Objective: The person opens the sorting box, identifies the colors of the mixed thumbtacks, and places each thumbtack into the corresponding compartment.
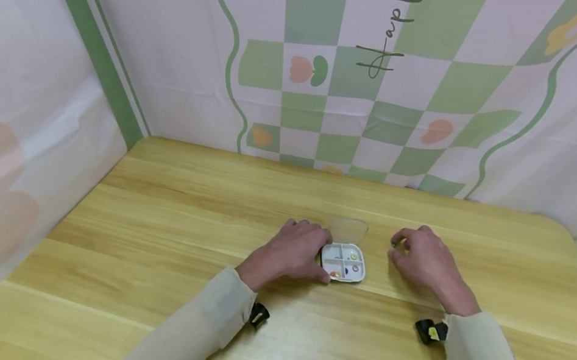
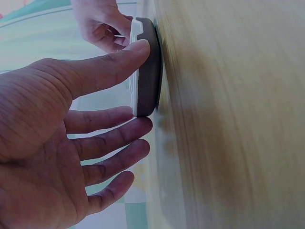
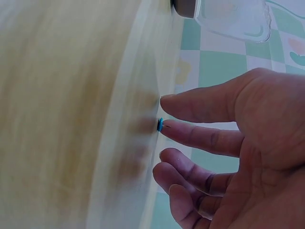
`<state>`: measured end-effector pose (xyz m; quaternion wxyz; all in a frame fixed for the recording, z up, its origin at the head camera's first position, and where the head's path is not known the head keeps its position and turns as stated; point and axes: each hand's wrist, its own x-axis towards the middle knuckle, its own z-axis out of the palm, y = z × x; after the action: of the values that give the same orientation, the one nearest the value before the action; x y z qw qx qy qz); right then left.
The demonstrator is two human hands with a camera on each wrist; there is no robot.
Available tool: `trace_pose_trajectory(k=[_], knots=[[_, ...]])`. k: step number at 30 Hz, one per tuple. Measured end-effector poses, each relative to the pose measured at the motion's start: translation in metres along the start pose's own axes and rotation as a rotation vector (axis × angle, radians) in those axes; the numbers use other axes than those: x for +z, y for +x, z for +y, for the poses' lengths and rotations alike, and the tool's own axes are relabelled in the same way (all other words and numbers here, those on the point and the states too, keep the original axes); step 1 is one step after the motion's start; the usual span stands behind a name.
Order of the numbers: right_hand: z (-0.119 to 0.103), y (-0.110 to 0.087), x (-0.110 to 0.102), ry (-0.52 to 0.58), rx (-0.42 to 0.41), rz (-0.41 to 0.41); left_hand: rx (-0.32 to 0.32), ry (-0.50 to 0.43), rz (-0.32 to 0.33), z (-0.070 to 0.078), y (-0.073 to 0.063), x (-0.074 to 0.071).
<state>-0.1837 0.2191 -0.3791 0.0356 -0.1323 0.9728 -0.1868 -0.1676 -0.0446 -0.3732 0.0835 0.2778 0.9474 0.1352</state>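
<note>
A small white pill box with four compartments lies on the table, its clear lid folded back behind it. Small coloured pieces sit in some compartments. My left hand holds the box at its left side; the left wrist view has the thumb on the box's dark side wall and fingers at its other edge. To the right, my right hand is low over the table. At its index fingertip is a tiny blue stud with a thin metal pin. The thumb is apart from the stud.
The wooden table runs back to a printed cloth with green checks. Another cloth hangs along the left side. Black wrist cameras sit at both sleeve cuffs.
</note>
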Motion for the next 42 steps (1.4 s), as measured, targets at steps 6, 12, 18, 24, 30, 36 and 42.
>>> trace_pose_trajectory(k=[6,12,18,24,30,36,42], knots=[[-0.0006,0.0009,0.0006,0.002,0.017,0.003,0.004,-0.002,0.002,-0.0006,-0.0002,0.0003],[-0.0005,0.0018,0.0013,0.008,0.025,0.005,0.006,-0.005,0.002,-0.0008,-0.0002,-0.0001],[-0.0011,0.0023,-0.0001,0.02,0.048,-0.018,0.004,-0.012,0.003,-0.0003,-0.0002,-0.0003],[-0.0028,0.0028,-0.0007,0.029,0.076,-0.038,0.002,-0.016,0.002,0.0002,-0.0002,-0.0006],[-0.0036,0.0017,-0.0014,0.03,0.082,-0.038,-0.001,-0.011,-0.003,0.0006,-0.0005,-0.0011],[-0.0037,0.0013,-0.0018,0.03,0.083,-0.048,0.0,-0.001,-0.002,0.0006,-0.0007,-0.001],[-0.0044,0.0012,-0.0014,0.028,0.08,-0.058,0.0,-0.002,-0.003,0.0007,-0.0007,-0.0013]])
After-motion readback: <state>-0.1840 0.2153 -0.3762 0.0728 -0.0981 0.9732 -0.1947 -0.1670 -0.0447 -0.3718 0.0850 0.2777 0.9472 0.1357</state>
